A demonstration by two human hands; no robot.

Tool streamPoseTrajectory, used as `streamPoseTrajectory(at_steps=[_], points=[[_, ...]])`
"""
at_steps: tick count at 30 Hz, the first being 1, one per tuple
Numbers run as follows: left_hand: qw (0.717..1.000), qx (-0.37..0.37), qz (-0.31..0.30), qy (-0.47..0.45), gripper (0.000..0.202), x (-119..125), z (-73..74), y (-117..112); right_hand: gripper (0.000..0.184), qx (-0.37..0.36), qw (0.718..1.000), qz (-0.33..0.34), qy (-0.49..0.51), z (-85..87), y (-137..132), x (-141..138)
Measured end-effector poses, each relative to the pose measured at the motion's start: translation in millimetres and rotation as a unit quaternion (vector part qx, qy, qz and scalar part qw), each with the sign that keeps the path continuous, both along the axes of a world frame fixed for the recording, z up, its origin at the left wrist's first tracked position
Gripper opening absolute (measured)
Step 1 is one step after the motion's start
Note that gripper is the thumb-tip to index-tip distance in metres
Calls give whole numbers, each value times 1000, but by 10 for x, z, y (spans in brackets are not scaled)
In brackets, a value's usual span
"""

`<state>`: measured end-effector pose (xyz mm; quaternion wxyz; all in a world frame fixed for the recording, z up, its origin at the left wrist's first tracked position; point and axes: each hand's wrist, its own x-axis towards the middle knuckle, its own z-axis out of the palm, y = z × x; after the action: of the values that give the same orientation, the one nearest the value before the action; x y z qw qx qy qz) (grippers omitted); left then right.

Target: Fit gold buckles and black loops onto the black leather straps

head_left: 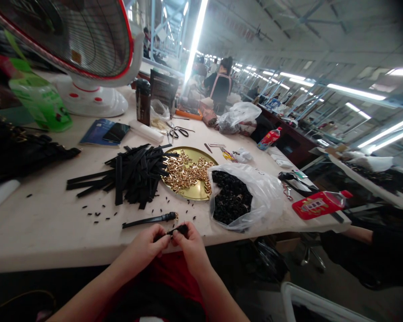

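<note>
My left hand [151, 243] and my right hand [190, 243] meet at the table's front edge, both pinched on a short black strap [177, 230] held between them. Just beyond lies a finished black strap with a gold buckle [151, 219]. Farther back sits a pile of black straps [134, 172], beside a gold round tray [196, 191] heaped with gold buckles [186, 172]. To the right of my hands, an open clear plastic bag [262, 192] holds small black loops [230, 197].
A white-and-red table fan [87, 53] stands at the back left, near a green bag [40, 100], a phone on a blue booklet [116, 132], a dark bottle [143, 102] and scissors [177, 130]. A red bottle [319, 203] lies at the right edge. Another person [221, 82] works far behind.
</note>
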<state>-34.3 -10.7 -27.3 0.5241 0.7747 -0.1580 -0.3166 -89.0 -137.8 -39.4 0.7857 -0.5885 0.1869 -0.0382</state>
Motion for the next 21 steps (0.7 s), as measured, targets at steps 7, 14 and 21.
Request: streamPoseTrajectory(at_steps=[7,14,21], points=[[999,-14,-16,44,30,-4,59,23,26,92,995,32,19,28,-55,1],[998,-20,-12,61,32,-12,46,15,29,214,974,62,44,-12,-98,-19],[998,-22,-17,61,30,-25,52,20,27,161,986,43,31,-5,-82,-24]])
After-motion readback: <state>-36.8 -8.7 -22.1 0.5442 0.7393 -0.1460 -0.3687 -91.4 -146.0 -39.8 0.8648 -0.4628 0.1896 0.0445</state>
